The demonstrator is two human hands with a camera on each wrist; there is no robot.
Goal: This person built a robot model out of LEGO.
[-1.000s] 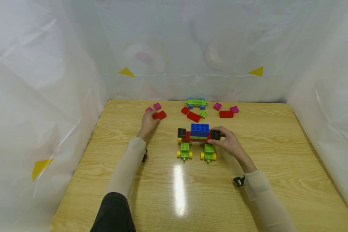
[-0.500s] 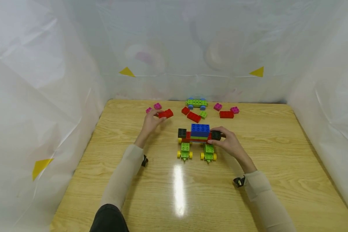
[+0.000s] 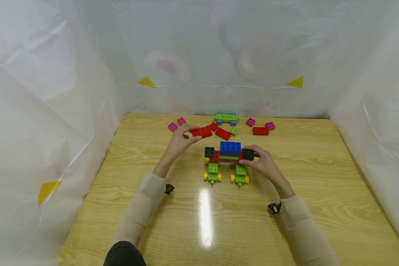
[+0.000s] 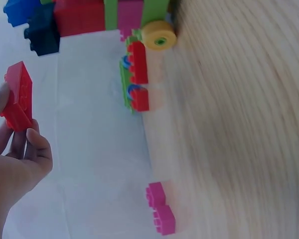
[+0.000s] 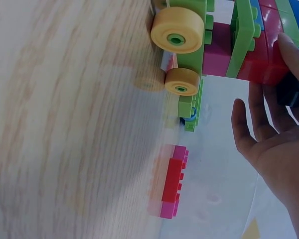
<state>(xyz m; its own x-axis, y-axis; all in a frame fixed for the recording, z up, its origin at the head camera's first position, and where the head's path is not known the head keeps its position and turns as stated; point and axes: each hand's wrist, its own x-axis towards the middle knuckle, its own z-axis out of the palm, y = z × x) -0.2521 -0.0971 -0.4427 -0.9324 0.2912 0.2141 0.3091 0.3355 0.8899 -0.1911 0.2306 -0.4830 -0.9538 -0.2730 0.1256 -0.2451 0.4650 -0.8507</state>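
- The left hand (image 3: 177, 146) has its grip clamped on the red brick (image 3: 202, 132), thumb on the near side, fingers on the far side.
- That brick is raised off the bench (image 3: 246, 225), left of the model (image 3: 228, 160) and a little behind it; the left wrist view shows it well apart from the bricks lying on the bench.
- The right hand (image 3: 266, 164) has its grip clamped on the model's right end, by the right black block (image 3: 248, 154); the right wrist view shows the thumb against the model's red part.
- The model stands upright near the middle of the bench: 1 blue brick (image 3: 230, 149) on top, green and red layers below, the left black block (image 3: 209, 152) at its other end.
- Beneath are 2 green bases, the left base (image 3: 212, 170) and the right base (image 3: 240, 171), on yellow wheels (image 3: 232, 178).
- Behind the model lie 1 small red brick (image 3: 213, 126), 1 long red brick (image 3: 223, 134) and 1 small green brick (image 3: 234, 131).
- Behind these, near the bench's far edge, is a green cart (image 3: 226, 118) with blue wheels.
- At the far left lie 2 pink bricks (image 3: 173, 126), near each other.
- At the far right, 1 flat-lying red block (image 3: 261, 131) sits near 2 more pink pieces (image 3: 251, 122).
- A white sheet (image 3: 199, 48) with yellow triangles (image 3: 147, 82) rises behind the bench.
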